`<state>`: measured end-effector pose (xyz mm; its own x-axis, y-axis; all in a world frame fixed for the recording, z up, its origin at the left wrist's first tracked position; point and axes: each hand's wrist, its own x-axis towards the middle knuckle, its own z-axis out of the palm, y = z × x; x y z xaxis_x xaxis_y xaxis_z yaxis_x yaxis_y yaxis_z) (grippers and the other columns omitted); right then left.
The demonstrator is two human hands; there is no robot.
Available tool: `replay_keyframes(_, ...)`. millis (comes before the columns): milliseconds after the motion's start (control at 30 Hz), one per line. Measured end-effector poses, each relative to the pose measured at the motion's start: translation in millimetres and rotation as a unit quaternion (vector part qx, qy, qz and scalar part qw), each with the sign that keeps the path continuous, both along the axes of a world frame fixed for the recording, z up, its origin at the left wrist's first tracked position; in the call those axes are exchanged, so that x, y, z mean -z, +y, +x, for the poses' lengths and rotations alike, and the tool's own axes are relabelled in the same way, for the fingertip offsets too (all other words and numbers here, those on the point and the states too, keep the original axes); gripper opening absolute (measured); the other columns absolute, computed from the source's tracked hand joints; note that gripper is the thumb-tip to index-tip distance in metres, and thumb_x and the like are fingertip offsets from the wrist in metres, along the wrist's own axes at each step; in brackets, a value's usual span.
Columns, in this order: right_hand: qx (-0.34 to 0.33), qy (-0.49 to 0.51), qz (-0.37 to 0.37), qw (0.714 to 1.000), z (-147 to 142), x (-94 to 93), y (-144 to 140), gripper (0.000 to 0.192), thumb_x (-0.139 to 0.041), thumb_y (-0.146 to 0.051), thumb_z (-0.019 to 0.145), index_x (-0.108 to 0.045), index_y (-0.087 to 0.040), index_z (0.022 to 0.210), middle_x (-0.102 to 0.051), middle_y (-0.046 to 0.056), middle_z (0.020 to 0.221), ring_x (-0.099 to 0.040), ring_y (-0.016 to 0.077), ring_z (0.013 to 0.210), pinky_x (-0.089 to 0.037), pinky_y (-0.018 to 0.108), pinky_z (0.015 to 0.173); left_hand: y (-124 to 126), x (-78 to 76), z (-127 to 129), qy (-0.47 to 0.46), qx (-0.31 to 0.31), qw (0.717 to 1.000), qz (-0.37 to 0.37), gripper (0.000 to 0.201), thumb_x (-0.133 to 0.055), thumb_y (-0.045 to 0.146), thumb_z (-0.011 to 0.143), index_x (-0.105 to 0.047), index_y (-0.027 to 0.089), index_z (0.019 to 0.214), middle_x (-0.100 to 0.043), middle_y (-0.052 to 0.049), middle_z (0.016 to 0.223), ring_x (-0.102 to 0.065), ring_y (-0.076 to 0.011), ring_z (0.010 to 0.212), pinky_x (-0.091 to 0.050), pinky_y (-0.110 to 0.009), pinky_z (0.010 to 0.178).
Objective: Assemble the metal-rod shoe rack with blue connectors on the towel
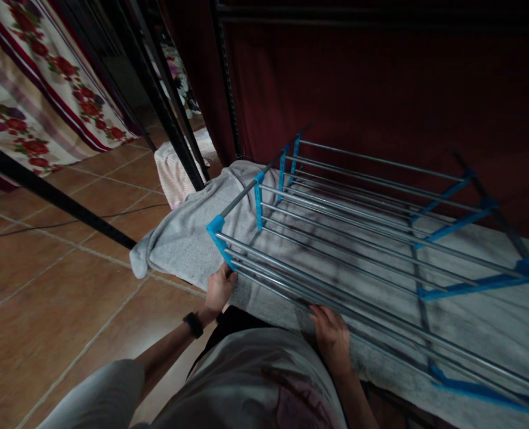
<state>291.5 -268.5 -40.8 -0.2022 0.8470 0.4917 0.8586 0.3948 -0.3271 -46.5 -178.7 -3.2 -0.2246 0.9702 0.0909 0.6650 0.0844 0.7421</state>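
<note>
A shoe rack (336, 223) of grey metal tubes with blue plastic joints lies in front of me on a grey blanket (179, 244). My left hand (219, 287), with a black band at the wrist, is closed at the rack's near left corner, just below a blue joint (217, 225); part of its fingers is hidden. Farther right, my right hand (331, 333) has its fingers curled over the lowest near tube. Both hands sit at the edge closest to my body.
Black metal posts (157, 89) rise at the left, and a dark slanting bar (58, 193) crosses above the tiled floor (62, 280). Behind the rack hangs a dark red cloth (358, 89). A floral curtain (45, 89) and a striped cloth (175, 173) are farther back.
</note>
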Motion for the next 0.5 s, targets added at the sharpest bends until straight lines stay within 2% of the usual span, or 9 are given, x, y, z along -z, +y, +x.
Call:
replay_keyframes(300,0.036,0.029,-0.019,0.999,-13,-7.0,2,0.025,-0.049,-0.018,0.097,-0.067,-0.020,0.114,-0.070,0.008,0.101,-0.063,0.0213,0.091,-0.050,0.036,0.083,3,1.5,-3,0.072,0.000,0.997,-0.008,0.025,-0.049,0.032,0.084,-0.062,0.017,0.100,-0.074,-0.010,0.090,-0.070,-0.0276,0.084,-0.050,-0.033,0.070)
replay_keyframes(500,0.045,0.021,-0.066,0.997,-20,-22.5,5,0.023,-0.060,-0.016,0.092,-0.065,-0.021,0.113,-0.068,0.006,0.102,-0.061,0.0205,0.093,-0.051,0.036,0.086,7,-1.6,-1,0.049,-0.010,0.999,-0.017,0.026,-0.053,0.040,0.082,-0.061,0.021,0.099,-0.073,-0.008,0.089,-0.070,-0.0298,0.085,-0.053,-0.035,0.068)
